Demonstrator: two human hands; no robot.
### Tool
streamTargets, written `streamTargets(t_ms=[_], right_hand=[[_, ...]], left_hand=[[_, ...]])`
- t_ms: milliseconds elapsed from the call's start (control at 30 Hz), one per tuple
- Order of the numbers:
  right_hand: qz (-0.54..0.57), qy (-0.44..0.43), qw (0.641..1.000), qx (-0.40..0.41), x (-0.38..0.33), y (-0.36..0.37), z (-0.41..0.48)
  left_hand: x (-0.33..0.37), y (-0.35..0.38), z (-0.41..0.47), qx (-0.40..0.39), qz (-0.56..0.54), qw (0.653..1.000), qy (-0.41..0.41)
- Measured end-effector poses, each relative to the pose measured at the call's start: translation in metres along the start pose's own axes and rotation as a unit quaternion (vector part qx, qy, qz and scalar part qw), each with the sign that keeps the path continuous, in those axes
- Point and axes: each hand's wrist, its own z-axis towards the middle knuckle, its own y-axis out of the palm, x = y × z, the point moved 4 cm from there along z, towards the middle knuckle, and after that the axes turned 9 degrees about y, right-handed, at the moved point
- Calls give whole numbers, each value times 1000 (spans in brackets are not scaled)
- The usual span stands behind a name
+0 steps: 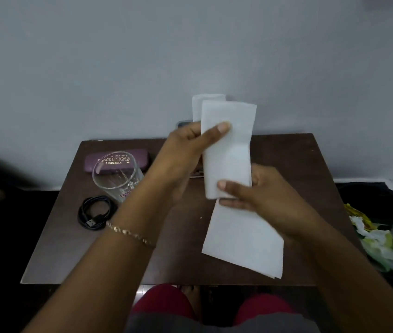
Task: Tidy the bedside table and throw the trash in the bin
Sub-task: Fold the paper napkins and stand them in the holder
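Observation:
Above the dark brown bedside table (181,265) I hold folded white tissue papers (229,150) upright. My left hand (185,150) pinches them near the top, thumb on the front. My right hand (253,191) grips their lower part, thumb across the front. Another white tissue sheet (243,243) hangs below my right hand over the table. A bin lined with a black bag (382,227) stands to the right of the table, with crumpled wrappers in it.
On the table's left lie a purple spectacle case (140,159), an upright clear glass (116,179) and a coiled black USB cable (94,212). A dark object shows partly behind my left hand. A pale wall rises behind the table. My knees are below its front edge.

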Motion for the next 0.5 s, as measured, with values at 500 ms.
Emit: streamTargets(t_ms=[500], right_hand=[[-330,-192,885,267,-39,-23,107]], left_hand=[[-8,-34,66,92,101,978,158]])
